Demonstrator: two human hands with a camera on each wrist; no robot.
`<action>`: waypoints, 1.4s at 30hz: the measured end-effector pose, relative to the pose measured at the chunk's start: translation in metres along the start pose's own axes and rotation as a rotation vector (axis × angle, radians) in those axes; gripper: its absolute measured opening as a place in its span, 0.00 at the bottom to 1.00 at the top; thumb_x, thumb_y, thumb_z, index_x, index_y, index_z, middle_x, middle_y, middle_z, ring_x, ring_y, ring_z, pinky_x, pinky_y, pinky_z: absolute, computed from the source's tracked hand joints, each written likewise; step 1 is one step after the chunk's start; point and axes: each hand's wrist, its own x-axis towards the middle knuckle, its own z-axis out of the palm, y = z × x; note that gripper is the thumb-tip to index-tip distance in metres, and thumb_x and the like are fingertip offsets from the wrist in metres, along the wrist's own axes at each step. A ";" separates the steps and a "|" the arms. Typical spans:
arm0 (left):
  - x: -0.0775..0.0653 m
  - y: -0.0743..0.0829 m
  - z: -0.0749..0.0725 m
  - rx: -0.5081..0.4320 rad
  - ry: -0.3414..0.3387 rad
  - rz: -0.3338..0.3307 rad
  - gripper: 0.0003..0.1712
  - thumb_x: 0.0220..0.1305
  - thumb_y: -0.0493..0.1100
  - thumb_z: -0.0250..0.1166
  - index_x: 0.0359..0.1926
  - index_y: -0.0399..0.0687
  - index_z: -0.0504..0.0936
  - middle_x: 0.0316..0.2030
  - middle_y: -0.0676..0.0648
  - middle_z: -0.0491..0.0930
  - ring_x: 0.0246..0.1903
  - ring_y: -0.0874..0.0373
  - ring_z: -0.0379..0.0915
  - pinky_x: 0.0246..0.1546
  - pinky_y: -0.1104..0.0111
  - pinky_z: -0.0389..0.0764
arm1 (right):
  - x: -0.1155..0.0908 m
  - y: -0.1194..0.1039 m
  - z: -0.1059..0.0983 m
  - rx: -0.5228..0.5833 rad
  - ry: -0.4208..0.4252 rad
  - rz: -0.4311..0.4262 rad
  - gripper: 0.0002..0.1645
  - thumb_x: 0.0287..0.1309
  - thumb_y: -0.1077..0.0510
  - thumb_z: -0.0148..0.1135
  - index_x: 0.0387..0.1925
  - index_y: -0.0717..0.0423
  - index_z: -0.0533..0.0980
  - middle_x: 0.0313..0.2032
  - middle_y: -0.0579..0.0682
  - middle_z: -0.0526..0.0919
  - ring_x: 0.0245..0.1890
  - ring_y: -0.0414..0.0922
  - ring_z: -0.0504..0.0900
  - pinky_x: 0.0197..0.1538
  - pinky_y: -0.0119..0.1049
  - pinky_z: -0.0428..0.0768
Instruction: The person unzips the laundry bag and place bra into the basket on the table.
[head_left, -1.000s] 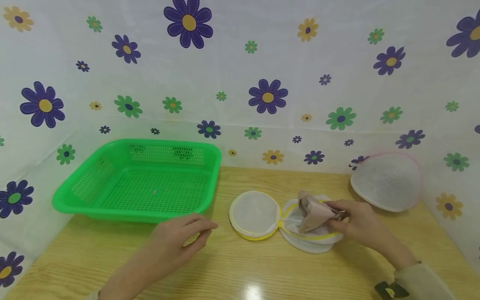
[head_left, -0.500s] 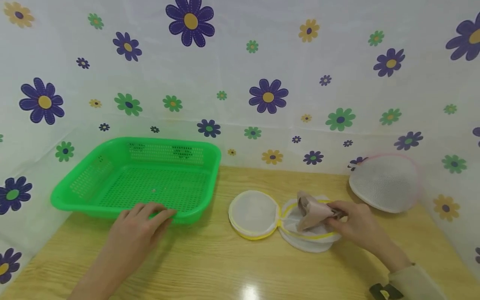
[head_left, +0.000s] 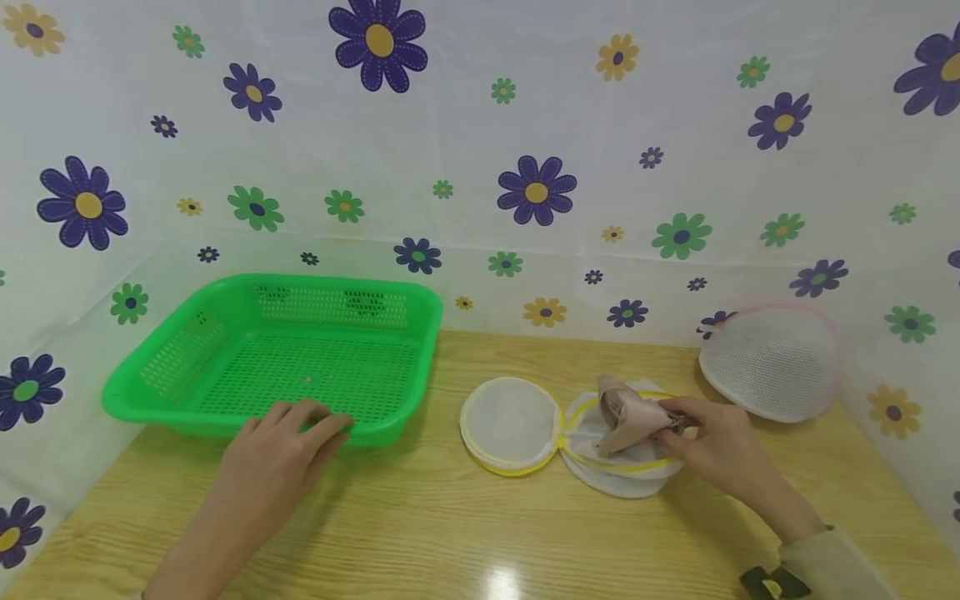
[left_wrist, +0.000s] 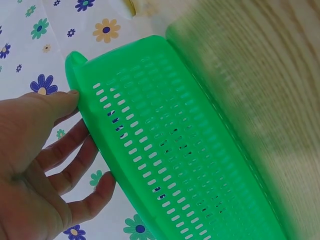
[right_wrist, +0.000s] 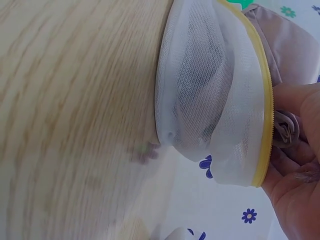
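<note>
Head view, ctr-right: my R hand pinches taupe cloth at mesh bag; cloth shd clear the yellow zip. L hand, lower left, lies relaxed on basket.

Beige cloth ptly in mesh bag

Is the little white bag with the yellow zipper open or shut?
Open. The white bag has its round lid laid out beside it, and the right hand holds beige cloth at its mouth.
</note>
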 end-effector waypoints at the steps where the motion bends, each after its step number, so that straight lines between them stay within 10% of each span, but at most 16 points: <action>1: 0.000 0.000 0.000 0.000 0.002 -0.002 0.40 0.80 0.62 0.31 0.41 0.51 0.88 0.34 0.46 0.85 0.33 0.44 0.81 0.24 0.54 0.79 | 0.000 0.000 0.000 -0.001 0.001 0.003 0.20 0.38 0.76 0.77 0.40 0.68 0.85 0.33 0.60 0.90 0.25 0.27 0.76 0.21 0.20 0.72; 10: 0.000 0.000 -0.001 -0.002 -0.006 -0.010 0.40 0.80 0.63 0.31 0.41 0.51 0.88 0.35 0.47 0.85 0.34 0.45 0.81 0.24 0.54 0.79 | 0.003 -0.002 0.000 0.042 0.039 0.025 0.19 0.40 0.76 0.75 0.39 0.67 0.85 0.32 0.58 0.90 0.20 0.26 0.73 0.17 0.21 0.67; 36: 0.001 0.000 0.000 0.050 -0.019 -0.009 0.39 0.80 0.65 0.29 0.40 0.56 0.86 0.34 0.50 0.84 0.31 0.46 0.79 0.20 0.54 0.75 | 0.015 -0.021 -0.010 0.217 0.149 0.214 0.18 0.49 0.76 0.71 0.45 0.71 0.84 0.42 0.68 0.88 0.43 0.14 0.78 0.47 0.13 0.77; 42: 0.001 -0.001 0.000 0.038 -0.023 -0.007 0.23 0.79 0.60 0.49 0.41 0.57 0.86 0.35 0.50 0.84 0.32 0.46 0.79 0.21 0.53 0.75 | 0.021 -0.027 -0.012 0.226 0.178 0.235 0.17 0.50 0.74 0.72 0.45 0.70 0.85 0.40 0.45 0.90 0.42 0.16 0.80 0.46 0.14 0.79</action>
